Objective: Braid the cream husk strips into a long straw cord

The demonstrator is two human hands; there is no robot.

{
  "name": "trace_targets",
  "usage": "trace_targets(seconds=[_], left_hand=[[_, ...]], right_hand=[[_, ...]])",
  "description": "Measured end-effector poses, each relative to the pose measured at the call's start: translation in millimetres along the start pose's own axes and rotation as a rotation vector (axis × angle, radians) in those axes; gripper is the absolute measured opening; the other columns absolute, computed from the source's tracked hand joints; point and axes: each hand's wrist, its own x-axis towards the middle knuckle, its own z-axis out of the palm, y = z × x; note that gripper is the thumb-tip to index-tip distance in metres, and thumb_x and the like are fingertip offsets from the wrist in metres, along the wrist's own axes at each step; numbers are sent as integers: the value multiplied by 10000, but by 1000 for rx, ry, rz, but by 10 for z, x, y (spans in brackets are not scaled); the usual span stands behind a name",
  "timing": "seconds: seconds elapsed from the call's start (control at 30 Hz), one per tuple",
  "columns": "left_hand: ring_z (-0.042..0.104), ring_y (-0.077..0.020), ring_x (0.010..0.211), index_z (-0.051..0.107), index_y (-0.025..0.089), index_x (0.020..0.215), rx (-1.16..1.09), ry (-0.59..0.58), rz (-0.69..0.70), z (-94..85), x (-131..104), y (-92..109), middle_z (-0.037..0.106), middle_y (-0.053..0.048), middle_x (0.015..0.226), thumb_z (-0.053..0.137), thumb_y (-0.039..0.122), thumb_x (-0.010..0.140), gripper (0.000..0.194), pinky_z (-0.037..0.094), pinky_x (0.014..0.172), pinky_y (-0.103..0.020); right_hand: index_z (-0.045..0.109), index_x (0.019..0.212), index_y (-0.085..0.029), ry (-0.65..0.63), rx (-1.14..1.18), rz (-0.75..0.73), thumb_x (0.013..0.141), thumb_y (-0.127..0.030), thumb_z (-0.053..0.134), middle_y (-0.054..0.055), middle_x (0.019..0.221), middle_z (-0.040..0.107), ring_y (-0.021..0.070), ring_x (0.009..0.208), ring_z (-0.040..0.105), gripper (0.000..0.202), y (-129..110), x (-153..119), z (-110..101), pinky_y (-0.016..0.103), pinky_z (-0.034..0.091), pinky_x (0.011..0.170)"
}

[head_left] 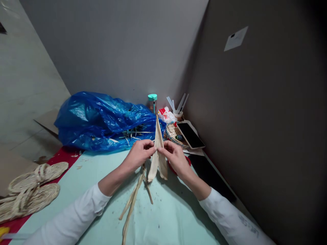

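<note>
A pale, dry, husk-like strip (158, 136) stands upright between my hands, pointed at the top and split into two tails below. My left hand (141, 153) pinches its left edge with thumb and fingers. On the opposite edge, my right hand (176, 156) grips it the same way, the two thumbs almost meeting in the middle. Below my left hand, thin twisted strands of similar dry fibre (135, 195) hang down or lie over the light green cloth (163, 221); where they start is hidden.
Behind my hands lies a bulging blue plastic bag (102, 119). A jar with a turquoise lid (152, 98), a woven basket (171, 133), and a phone or tablet (191, 135) stand at the back right. Woven sandals (33, 190) sit at left. Grey partitions (127, 44) enclose the table.
</note>
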Motion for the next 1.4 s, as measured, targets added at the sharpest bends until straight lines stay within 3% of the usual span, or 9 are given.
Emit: trace_targets(seconds=[0.23,0.37,0.53,0.7,0.93,1.1,1.27,1.4], left_hand=[[469,-89,538,604,127,645,-108,-115,-48,-84,47,-34,536,24,586,675,293,681,185,352,542,-216],[563,-119,647,644,118,751,-348,-200,-165,-108,77,-110,616,-21,724,728,290,647,218,414,634,-235],[585,-124,689,662,118,822,-474,-262,-173,-99,99,-191,629,-42,779,745,296,665,251,436,681,-245],[520,-89,603,639,122,728,-358,-239,-100,-108,107,-205,586,-5,680,742,275,657,198,370,588,-209],[514,-104,594,643,136,727,-287,-257,-103,-123,118,-203,598,-4,670,676,244,644,140,355,594,-231],[457,-101,563,627,135,678,-133,-180,-17,-86,104,-171,533,25,599,625,218,623,100,321,570,-235],[490,-126,604,617,135,751,-82,-215,0,-59,112,-168,554,11,652,598,264,646,168,352,598,-254],[479,-133,637,579,152,761,119,-162,108,-45,127,-191,555,7,702,561,294,705,154,342,588,-255]], right_hand=[[665,837,-156,-109,319,152,742,-326,699,28,797,651,153,725,581,198,101,1,-3,280,447,734],[689,890,-152,-181,478,227,740,-311,707,35,764,655,139,661,575,219,122,17,-2,277,447,701],[695,866,-157,-133,452,213,716,-316,734,35,766,662,142,671,577,222,81,17,-5,281,448,701],[696,852,-162,-127,406,195,710,-300,737,34,793,662,149,705,585,202,78,4,1,300,454,751],[689,896,-153,-187,467,243,739,-293,704,38,774,657,145,671,579,210,155,11,3,298,448,726],[687,880,-149,-159,414,202,735,-286,698,39,783,656,143,686,571,200,127,-9,34,268,424,690],[677,903,-159,-129,351,156,754,-300,683,41,819,663,159,741,580,205,154,-10,36,281,430,725],[669,919,-173,-96,244,61,766,-324,685,35,872,666,170,812,587,216,203,11,18,283,433,774]])
